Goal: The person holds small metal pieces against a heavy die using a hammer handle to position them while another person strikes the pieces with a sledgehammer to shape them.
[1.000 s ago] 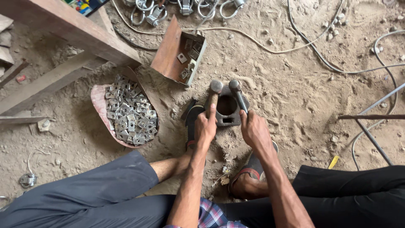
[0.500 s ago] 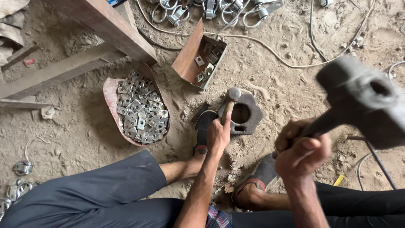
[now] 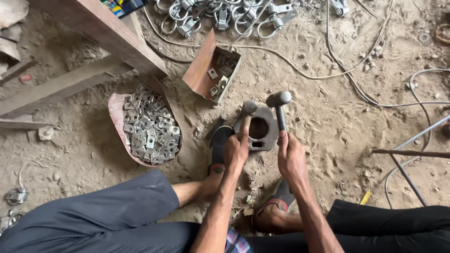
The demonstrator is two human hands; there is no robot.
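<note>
**Inspector:** Start at the fingers. Left hand (image 3: 236, 152)?

**Assistant:** Fingers closed round the shaft of a punch (image 3: 245, 119), which stands nearly upright with its rounded head on top. Its lower end meets the left rim of the block (image 3: 266, 129), though the exact contact point is hidden by the hand.

**Inspector:** Right hand (image 3: 291, 157)?

**Assistant:** Fingers wrapped round the handle of a hammer (image 3: 280, 105). The handle runs away from the person, and the head sits just beyond the block's far right edge, level with the punch head and just beside it.

**Inspector:** Describe the block.

**Assistant:** A dark metal piece with a round hole in the middle, lying flat on the sandy floor (image 3: 328, 122) between the two hands. A sandalled foot (image 3: 218, 150) is pressed against its left side; the other foot (image 3: 274, 213) rests nearer the person, under the right forearm.

**Inspector:** Further out?

**Assistant:** Left of the block, a curved tray (image 3: 116, 112) heaped with small square plates (image 3: 150, 131). Beyond it, an open rusty box (image 3: 199, 70) holding a few similar plates. At the top edge, a pile of metal clamps (image 3: 220, 16). Wooden beams (image 3: 112, 35) cross the upper left. Cables (image 3: 356, 75) trail over the floor on the right.
</note>
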